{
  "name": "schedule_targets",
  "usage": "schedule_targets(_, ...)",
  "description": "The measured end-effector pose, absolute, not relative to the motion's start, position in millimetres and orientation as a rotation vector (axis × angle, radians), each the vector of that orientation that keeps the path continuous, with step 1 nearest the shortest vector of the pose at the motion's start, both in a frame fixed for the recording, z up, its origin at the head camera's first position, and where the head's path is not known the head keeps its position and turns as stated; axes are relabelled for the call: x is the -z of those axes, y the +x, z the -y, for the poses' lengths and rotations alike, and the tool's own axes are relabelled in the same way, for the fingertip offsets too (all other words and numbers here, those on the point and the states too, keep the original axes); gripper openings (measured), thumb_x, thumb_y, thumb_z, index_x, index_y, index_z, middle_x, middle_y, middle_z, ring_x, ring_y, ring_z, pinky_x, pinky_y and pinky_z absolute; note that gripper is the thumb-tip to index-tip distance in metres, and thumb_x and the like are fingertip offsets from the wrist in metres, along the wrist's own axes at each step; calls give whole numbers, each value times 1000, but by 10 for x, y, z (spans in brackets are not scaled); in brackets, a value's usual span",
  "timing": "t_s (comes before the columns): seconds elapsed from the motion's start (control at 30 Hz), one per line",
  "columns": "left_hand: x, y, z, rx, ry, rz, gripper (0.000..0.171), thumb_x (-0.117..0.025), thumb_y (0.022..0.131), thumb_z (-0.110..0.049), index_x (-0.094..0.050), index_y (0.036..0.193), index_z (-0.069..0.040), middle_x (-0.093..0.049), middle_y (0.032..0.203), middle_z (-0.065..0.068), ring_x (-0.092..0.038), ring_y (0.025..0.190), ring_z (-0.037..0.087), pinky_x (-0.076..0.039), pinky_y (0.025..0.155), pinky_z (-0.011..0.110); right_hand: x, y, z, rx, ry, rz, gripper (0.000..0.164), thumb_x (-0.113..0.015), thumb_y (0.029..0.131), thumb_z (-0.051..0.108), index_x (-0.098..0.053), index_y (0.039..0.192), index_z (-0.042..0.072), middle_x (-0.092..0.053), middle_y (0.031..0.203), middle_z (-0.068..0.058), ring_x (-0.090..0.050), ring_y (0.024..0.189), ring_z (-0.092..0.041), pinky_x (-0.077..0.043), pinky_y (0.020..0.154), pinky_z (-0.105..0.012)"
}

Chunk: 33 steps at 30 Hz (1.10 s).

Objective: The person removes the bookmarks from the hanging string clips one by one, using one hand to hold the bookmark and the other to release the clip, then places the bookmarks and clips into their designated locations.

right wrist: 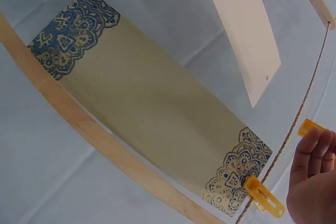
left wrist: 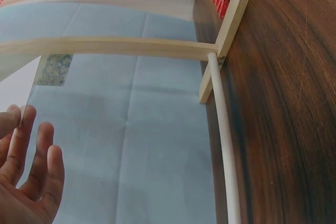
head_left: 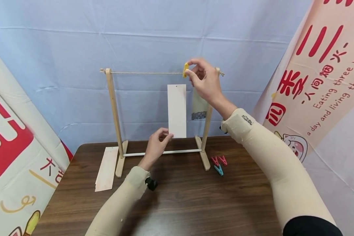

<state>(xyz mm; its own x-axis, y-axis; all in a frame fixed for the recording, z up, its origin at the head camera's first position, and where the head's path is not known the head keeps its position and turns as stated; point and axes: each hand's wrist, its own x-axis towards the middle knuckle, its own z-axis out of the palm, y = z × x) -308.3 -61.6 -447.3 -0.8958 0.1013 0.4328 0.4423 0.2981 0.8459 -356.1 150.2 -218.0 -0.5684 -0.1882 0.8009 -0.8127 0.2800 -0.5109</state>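
My left hand pinches a white card by its lower left corner, between thumb and fingertips. The card stands upright with a small hole near its top edge, just below the string. At the string, my right hand pinches a yellow clothespin; whether it grips the string cannot be told. Partly behind that hand hangs a patterned card with blue and gold lace ends, held to the string by another yellow clothespin. The white card appears apart from both clothespins.
A wooden frame with a white lower bar carries the string. Left of it on the dark table lies a small stack of pale cards. To the right lie two red clothespins and a blue clothespin.
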Motion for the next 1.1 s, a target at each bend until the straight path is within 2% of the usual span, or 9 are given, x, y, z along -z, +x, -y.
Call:
schedule_targets(0.13, 4475, -3074, 624, 1624, -487, 2270, 17, -75, 104, -21, -73, 115, -9, -79, 100, 7, -74, 92, 24, -60, 90, 41, 2210, -3533, -1506, -1323, 902, 1913, 28, -74, 102, 4, -67, 128, -4, -68, 83, -23, -58, 63, -15, -47, 61, -23)
schedule_targets(0.2, 4479, -3071, 632, 1626, -488, 2266, 17, -75, 104, -21, -73, 114, -8, -79, 100, 8, -75, 92, 28, -60, 88, 40, 2226, -3520, -1518, -1335, 911, 1907, 29, -74, 102, 4, -67, 129, -5, -68, 83, -24, -58, 63, -16, -48, 61, -23)
schedule_targets(0.37, 4530, -3074, 664, 1632, -497, 2266, 17, -75, 104, -21, -73, 115, -9, -80, 102, 13, -74, 94, 37, -57, 83, 35, 2280, -3490, -1550, -1343, 909, 1910, 31, -74, 102, 4, -67, 131, -5, -69, 82, -18, -60, 64, -16, -51, 61, -24)
schedule_targets(0.5, 4566, -3060, 694, 1634, -505, 2271, 17, -75, 104, -22, -74, 116, -10, -79, 103, 14, -73, 90, 29, -56, 81, 32, 2322, -3486, -1563, -1336, 868, 1938, 33, -75, 101, 4, -68, 132, -3, -69, 82, -10, -60, 64, -13, -51, 63, -23)
schedule_targets(0.63, 4576, -3046, 717, 1640, -517, 2263, 17, -75, 104, -22, -74, 116, -10, -80, 103, 15, -73, 87, 21, -56, 80, 34, 2366, -3494, -1576, -1315, 843, 1935, 34, -77, 99, 2, -69, 132, -3, -70, 85, -11, -61, 67, -12, -50, 65, -22)
schedule_targets(0.8, 4598, -3044, 741, 1640, -510, 2254, 16, -75, 104, -21, -74, 115, -10, -80, 101, 11, -74, 88, 21, -57, 80, 34, 2419, -3471, -1593, -1289, 854, 1896, 32, -81, 96, 2, -72, 126, -4, -68, 97, -18, -60, 76, -13, -50, 69, -21)
schedule_targets(0.97, 4625, -3032, 770, 1651, -494, 2251, 15, -76, 103, -19, -75, 114, -8, -80, 100, 13, -75, 88, 23, -58, 81, 34, 2495, -3435, -1618, -1278, 842, 1912, 31, -83, 95, 6, -74, 124, -1, -70, 115, -17, -61, 81, -14, -51, 72, -22)
schedule_targets(1.1, 4660, -3010, 798, 1663, -475, 2261, 15, -76, 103, -19, -75, 114, -8, -80, 102, 15, -75, 89, 24, -59, 83, 41, 2573, -3424, -1629, -1264, 801, 1960, 32, -82, 96, 4, -73, 126, -1, -72, 116, -17, -61, 79, -15, -50, 71, -23)
